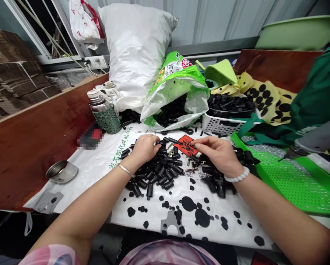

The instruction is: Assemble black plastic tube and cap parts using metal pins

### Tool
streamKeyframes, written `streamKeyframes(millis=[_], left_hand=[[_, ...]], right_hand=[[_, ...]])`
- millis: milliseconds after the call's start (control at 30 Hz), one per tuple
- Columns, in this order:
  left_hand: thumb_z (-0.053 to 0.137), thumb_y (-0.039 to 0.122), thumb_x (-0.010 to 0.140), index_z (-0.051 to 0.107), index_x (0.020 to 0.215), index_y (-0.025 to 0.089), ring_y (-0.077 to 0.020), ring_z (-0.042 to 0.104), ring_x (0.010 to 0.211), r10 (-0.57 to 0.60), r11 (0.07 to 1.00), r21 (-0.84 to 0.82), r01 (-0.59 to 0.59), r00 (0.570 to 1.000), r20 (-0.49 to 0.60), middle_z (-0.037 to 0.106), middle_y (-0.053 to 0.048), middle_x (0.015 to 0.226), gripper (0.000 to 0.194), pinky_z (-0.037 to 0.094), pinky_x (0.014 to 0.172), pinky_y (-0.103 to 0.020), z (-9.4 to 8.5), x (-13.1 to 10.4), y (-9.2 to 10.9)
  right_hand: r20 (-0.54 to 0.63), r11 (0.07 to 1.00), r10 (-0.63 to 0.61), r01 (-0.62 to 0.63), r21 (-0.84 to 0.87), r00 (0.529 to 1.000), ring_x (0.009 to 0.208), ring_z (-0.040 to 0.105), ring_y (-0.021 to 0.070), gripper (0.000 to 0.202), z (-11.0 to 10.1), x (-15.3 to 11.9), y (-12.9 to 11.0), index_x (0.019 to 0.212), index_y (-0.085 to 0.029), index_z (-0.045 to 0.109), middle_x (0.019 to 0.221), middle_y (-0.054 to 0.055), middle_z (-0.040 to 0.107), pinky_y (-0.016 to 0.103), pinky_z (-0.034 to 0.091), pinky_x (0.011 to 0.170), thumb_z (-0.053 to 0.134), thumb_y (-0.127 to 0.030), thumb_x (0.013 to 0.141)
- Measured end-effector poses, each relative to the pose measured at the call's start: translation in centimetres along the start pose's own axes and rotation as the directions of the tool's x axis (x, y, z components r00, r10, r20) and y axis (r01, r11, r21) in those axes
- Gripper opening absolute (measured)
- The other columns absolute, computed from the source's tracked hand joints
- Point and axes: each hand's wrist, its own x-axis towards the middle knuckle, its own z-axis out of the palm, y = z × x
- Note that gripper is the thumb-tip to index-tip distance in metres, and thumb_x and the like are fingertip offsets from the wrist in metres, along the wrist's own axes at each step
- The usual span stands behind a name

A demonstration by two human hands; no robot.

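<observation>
My left hand (146, 149) is closed, its thumb and fingertips pinched together at the upper edge of a heap of black plastic cylinder parts (161, 171). What it pinches is mostly hidden behind the fingers. A thin black rod (174, 141) lies between my two hands. My right hand (218, 152) is also closed, thumb against forefinger, over a red card (185, 145) with black print; the small thing in this pinch is too small to name. Beneath my right palm lie more black parts (220, 189). Small metal pieces (189, 170) are scattered between the heaps.
A bright green tray (300, 184) stands at right, an electric screwdriver (316, 138) hanging above it. Behind are a white basket (221, 125) of black parts and an open green bag (178, 88). A metal cup (61, 172) and a flask (105, 114) stand left.
</observation>
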Motion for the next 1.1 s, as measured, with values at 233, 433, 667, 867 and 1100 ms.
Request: streamKeyframes(millis=[233,433,667,867,1100], left_hand=[[0.062,0.016,0.071,0.071,0.082,0.02,-0.0257,0.064,0.09,-0.015,0.999,0.039,0.01,0.992,0.123,0.071,-0.007,0.083,0.014,0.045,0.085,-0.036,1.5,3.8,0.1],[0.057,0.015,0.072,0.069,0.07,0.018,-0.0271,0.064,0.088,-0.035,0.993,-0.114,0.041,0.998,0.054,0.07,-0.01,0.078,0.012,0.043,0.088,-0.04,1.3,3.7,-0.4],[0.048,0.027,0.085,0.06,0.096,0.011,-0.02,0.067,0.084,-0.128,0.846,-0.526,0.082,0.99,-0.052,0.07,-0.011,0.094,0.023,0.053,0.077,-0.035,-0.6,-0.3,1.3],[0.063,0.025,0.077,0.058,0.086,0.012,-0.0192,0.069,0.087,-0.023,-0.224,-0.893,0.39,0.914,0.405,0.07,-0.011,0.095,0.016,0.057,0.068,-0.024,-0.7,-6.7,4.7],[0.07,0.02,0.073,0.061,0.096,0.012,-0.0174,0.07,0.076,0.09,-0.539,-0.719,0.438,0.879,0.468,0.07,-0.007,0.087,0.026,0.057,0.063,-0.02,0.8,-10.1,6.9]], right_hand=[[-0.016,0.903,0.191,-0.169,0.394,0.981,0.041,0.052,0.0079,0.025,-0.6,-2.8,-1.3,0.077,-0.014,0.066,0.07,0.007,0.069,0.024,0.047,0.041,0.068,-0.038,0.071],[0.035,0.692,0.334,-0.27,0.669,0.942,0.042,0.055,0.0071,0.024,-0.9,-4.3,-2.6,0.071,-0.015,0.064,0.073,0.003,0.069,0.023,0.051,0.042,0.08,-0.028,0.059],[0.058,0.656,0.322,-0.267,0.706,0.945,0.047,0.061,0.0095,0.025,-1.1,-5.1,-3.2,0.081,-0.017,0.069,0.063,0.001,0.068,0.023,0.055,0.048,0.08,-0.027,0.061],[0.01,0.673,0.232,-0.168,0.721,0.973,0.054,0.065,0.0104,0.015,-0.6,-6.4,-5.0,0.081,-0.021,0.07,0.057,-0.002,0.066,0.023,0.057,0.056,0.076,-0.026,0.067],[0.019,0.744,0.151,-0.126,0.657,0.988,0.06,0.067,0.013,0.013,-0.2,-8.5,-6.7,0.085,-0.021,0.068,0.064,0.0,0.068,0.026,0.058,0.06,0.072,-0.024,0.073]])
